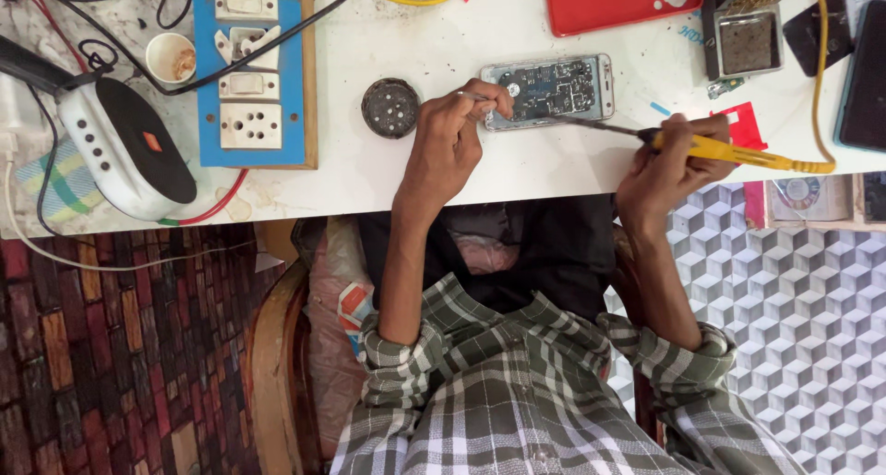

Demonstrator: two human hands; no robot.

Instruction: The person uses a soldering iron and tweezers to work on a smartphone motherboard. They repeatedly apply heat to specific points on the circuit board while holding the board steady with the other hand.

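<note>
Checked sleeves nearest; right hand (666,166) clamped on yellow soldering iron (738,152), left hand (452,143) pinching tweezers (475,96), steadying opened phone (549,90) near table (388,175) front edge.

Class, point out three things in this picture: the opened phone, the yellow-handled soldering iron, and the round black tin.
opened phone (554,89), head view, on its exposed circuit board.
soldering iron (729,150), head view, on its yellow handle.
round black tin (390,108), head view, on its top.

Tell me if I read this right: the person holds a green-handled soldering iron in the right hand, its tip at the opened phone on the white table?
Not quite: the head view shows the soldering iron in the right hand has a yellow handle, not green. Its tip does reach the opened phone on the white table.
</note>
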